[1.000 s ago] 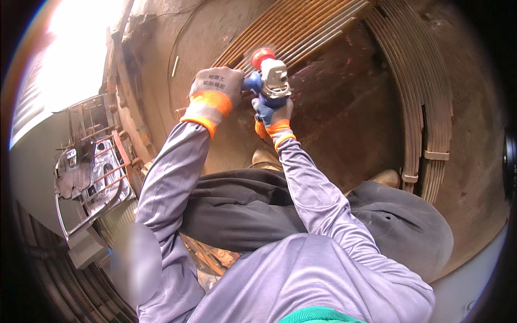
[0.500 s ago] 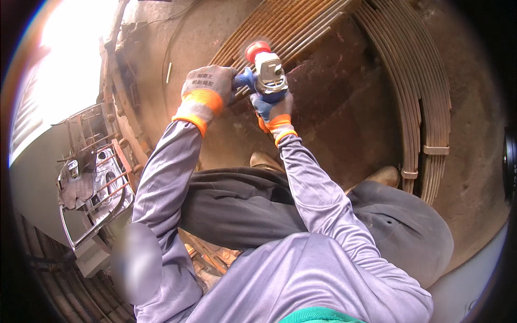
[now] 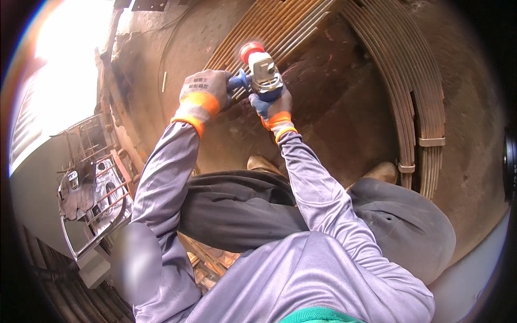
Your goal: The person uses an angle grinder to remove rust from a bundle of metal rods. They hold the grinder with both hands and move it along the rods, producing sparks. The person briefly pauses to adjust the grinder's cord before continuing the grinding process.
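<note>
An angle grinder (image 3: 264, 70) with a blue body, a silver head and a blurred red disc (image 3: 251, 52) is held out in front of me. My left hand (image 3: 202, 92), in a grey glove with an orange cuff, is closed round its blue side handle (image 3: 238, 81). Gripping the body from behind is my right hand (image 3: 276, 110), gloved alike. The red disc is over a row of rusty metal bars (image 3: 269, 29) on the floor. Whether the disc touches the bars cannot be told from here.
To the right lies a bundle of long curved metal strips (image 3: 393, 70) with clamps round it. At the left stand a metal frame (image 3: 99, 194) and a wooden beam (image 3: 121, 102). My shoes (image 3: 382, 171) are on the brown floor.
The grinder and both hands have shifted slightly to the left in the picture. The bars and the curved strips have moved left too, as the view turns a little. Both hands keep their hold.
</note>
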### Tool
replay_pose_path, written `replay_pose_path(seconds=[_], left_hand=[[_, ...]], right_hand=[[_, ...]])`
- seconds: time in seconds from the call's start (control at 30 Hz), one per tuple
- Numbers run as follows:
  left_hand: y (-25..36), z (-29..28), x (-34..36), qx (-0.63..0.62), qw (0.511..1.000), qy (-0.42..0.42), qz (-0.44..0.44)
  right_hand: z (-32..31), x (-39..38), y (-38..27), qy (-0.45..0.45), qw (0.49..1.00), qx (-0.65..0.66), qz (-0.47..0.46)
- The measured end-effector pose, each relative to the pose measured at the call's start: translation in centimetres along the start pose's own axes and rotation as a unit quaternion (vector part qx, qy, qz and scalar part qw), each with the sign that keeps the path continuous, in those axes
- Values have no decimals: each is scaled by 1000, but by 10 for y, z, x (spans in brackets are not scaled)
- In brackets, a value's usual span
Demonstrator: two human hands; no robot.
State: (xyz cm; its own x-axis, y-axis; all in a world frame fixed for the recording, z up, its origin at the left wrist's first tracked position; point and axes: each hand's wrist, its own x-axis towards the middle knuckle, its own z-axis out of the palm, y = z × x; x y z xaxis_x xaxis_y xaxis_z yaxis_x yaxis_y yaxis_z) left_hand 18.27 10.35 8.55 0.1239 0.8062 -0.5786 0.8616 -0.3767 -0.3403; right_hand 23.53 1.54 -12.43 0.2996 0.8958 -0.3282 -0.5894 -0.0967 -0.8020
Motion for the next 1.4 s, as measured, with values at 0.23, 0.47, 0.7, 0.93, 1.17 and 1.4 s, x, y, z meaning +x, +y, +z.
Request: replay_pose_path(seconds=[0.23, 0.47, 0.7, 0.93, 1.17, 1.4], left_hand=[[4, -11, 6, 11, 1000, -9, 0], [8, -14, 8, 2, 1000, -11, -2], [10, -16, 12, -3, 1000, 2, 2], [13, -23, 18, 2, 1000, -6, 2], [20, -32, 25, -1, 1000, -20, -4], [23, -38, 29, -7, 1000, -15, 8]], right_hand=[[-5, 11, -8, -13, 998, -39, -38], [-8, 17, -14, -29, 999, -23, -21], [-13, 23, -19, -37, 999, -28, -17], [-18, 33, -17, -27, 998, -51, -32], [-25, 44, -21, -14, 996, -84, -29], [-27, 51, -24, 0, 994, -98, -53]])
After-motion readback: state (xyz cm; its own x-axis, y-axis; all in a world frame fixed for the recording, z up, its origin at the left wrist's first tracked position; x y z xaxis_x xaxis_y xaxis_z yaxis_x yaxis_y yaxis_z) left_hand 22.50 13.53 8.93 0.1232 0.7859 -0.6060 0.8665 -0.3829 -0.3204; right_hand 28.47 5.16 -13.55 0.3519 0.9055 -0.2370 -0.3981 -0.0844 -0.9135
